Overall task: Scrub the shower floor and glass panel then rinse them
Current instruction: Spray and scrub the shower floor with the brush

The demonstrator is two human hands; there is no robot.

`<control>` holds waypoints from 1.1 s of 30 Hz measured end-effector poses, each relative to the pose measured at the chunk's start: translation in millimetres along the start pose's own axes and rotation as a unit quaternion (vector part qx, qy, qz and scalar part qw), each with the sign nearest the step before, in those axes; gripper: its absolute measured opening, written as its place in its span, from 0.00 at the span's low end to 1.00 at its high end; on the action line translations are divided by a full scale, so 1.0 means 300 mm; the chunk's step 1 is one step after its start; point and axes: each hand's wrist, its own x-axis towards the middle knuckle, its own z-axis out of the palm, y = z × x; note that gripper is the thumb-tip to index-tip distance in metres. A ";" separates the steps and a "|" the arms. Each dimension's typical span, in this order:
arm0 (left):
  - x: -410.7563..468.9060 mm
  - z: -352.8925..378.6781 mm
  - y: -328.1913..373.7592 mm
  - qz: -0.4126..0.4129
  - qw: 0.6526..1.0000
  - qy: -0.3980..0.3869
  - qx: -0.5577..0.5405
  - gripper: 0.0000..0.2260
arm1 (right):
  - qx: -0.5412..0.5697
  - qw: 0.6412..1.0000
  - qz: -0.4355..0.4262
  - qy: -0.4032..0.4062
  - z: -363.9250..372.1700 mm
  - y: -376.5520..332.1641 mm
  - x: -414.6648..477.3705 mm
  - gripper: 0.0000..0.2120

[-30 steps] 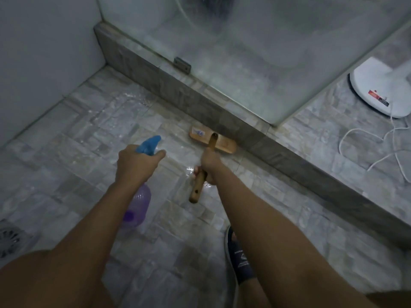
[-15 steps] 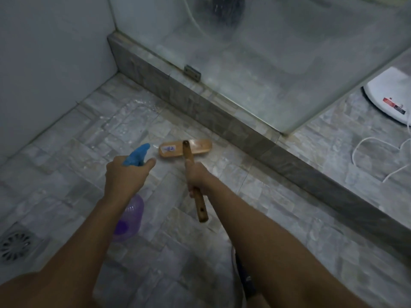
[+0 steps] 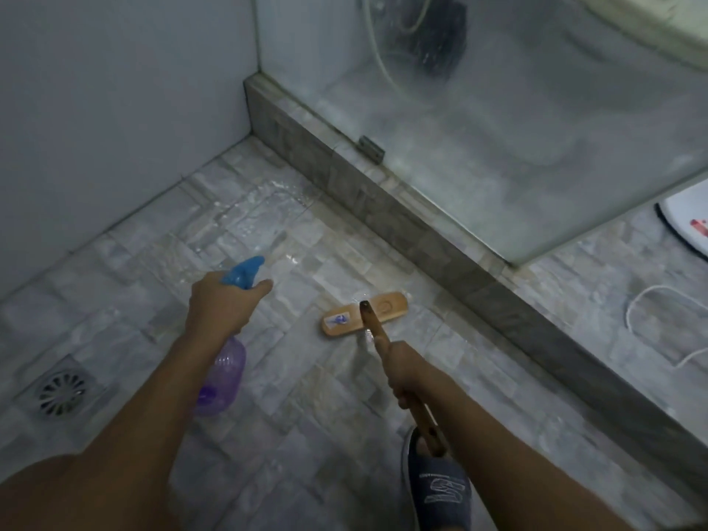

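Water and what looks like foam lie on the stone-tiled shower floor (image 3: 306, 396) toward the wall corner, and that is the chief worry as I see it: the person's slippered foot (image 3: 436, 488) stands on the same wet tile, so a hard push on the brush could send the foot sliding. The wooden scrub brush (image 3: 364, 313) rests head-down on the floor just beside the raised tile kerb (image 3: 421, 231); a careless stroke could knock the head against that kerb or against the lower edge of the glass panel (image 3: 517, 128) standing on it. A white cord (image 3: 651, 300) and a white appliance base (image 3: 685, 224) lie on the far side of the kerb, and spray or rinse water crossing over would reach them, though I cannot make out what the appliance is. The right hand (image 3: 402, 371) is clamped around the brush handle partway down its length, arm stretched forward and slightly inward. The left hand (image 3: 222, 304) is closed on the blue trigger head of a purple spray bottle (image 3: 222, 377), nozzle aimed at the wet patch ahead, bottle body hanging below the wrist. A floor drain (image 3: 61, 390) sits off to the left, well apart from the brush.
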 end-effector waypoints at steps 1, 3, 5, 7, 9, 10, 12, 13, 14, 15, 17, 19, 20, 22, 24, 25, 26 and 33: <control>-0.006 0.006 -0.002 0.005 1.000 -0.014 0.010 0.21 | -0.001 1.000 0.002 0.005 -0.011 0.016 -0.010 0.23; -0.023 0.033 0.002 0.021 0.999 -0.041 0.023 0.22 | 0.004 1.000 0.013 0.013 -0.014 0.036 -0.032 0.24; -0.044 0.069 0.015 0.029 0.997 -0.066 0.019 0.21 | 0.004 1.000 0.016 0.014 -0.002 0.061 -0.044 0.26; -0.069 0.102 0.022 0.035 0.995 -0.088 0.018 0.20 | 0.005 1.000 0.023 0.009 0.011 0.095 -0.054 0.26; -0.087 0.117 0.015 0.031 0.995 -0.098 0.012 0.20 | -0.006 1.000 0.027 0.000 0.021 0.139 -0.069 0.26; -0.092 0.116 0.008 0.024 0.995 -0.099 0.008 0.19 | -0.014 1.000 0.025 -0.003 0.026 0.158 -0.075 0.26; -0.093 0.103 -0.006 0.023 0.995 -0.095 0.013 0.16 | -0.026 0.999 0.024 -0.007 0.031 0.175 -0.085 0.26; -0.092 0.093 -0.013 0.027 0.996 -0.087 0.015 0.15 | -0.019 0.999 0.024 -0.010 0.031 0.167 -0.089 0.25; -0.088 0.078 -0.017 0.035 0.997 -0.073 0.015 0.16 | -0.010 0.999 0.027 -0.015 0.031 0.142 -0.085 0.23; -0.081 0.062 -0.023 0.040 0.997 -0.057 0.015 0.17 | -0.013 0.999 0.024 -0.018 0.031 0.103 -0.080 0.20; -0.067 0.029 -0.036 0.046 0.998 -0.036 0.020 0.21 | -0.059 0.998 -0.018 -0.016 0.035 0.003 -0.044 0.08; -0.058 -0.009 -0.050 0.043 0.998 -0.026 0.032 0.24 | -0.094 0.995 -0.041 -0.003 0.056 -0.116 0.017 0.04; -0.054 -0.027 -0.051 0.037 0.999 -0.020 0.028 0.26 | -0.101 0.994 -0.043 0.000 0.063 -0.180 0.044 0.11; -0.049 -0.062 -0.055 0.017 1.000 -0.004 -0.010 0.28 | -0.105 0.992 -0.073 -0.003 0.086 -0.302 0.068 0.21; -0.055 -0.094 -0.049 0.021 0.998 0.015 -0.050 0.24 | -0.139 0.984 -0.110 -0.018 0.108 -0.390 0.058 0.31; -0.062 -0.105 -0.042 0.030 0.997 0.027 -0.059 0.20 | -0.153 0.981 -0.119 -0.018 0.121 -0.406 0.055 0.33; -0.071 -0.114 -0.037 0.041 0.996 0.043 -0.066 0.17 | -0.161 0.980 -0.115 -0.023 0.136 -0.406 0.031 0.30; -0.098 -0.235 -0.095 0.009 0.996 0.072 -0.059 0.19 | -0.185 0.977 -0.084 -0.057 0.375 -0.107 -0.130 0.24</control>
